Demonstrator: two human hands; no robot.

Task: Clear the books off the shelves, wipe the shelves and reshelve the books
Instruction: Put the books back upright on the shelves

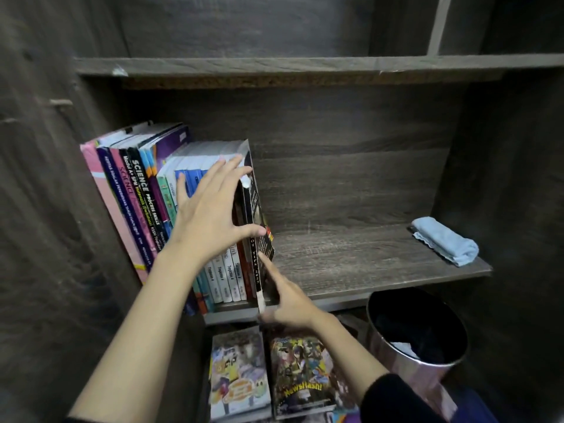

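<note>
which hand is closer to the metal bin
Right. The right hand is at the foot of the black book, a little left of the bin. The left hand lies higher and further left, spread over the shelved books.

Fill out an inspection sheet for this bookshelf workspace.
Surface: dark wooden shelf.
Job's things: row of books upright at its left, black book at the row's right end, folded blue cloth at the right.
Clutter: two comics lying below the shelf, bin beside them.
Hands: left hand spread over the books; right hand touches the black book, fingers straight.
Cables: nothing seen.
Surroundings: upper shelf, dark wooden walls.
</note>
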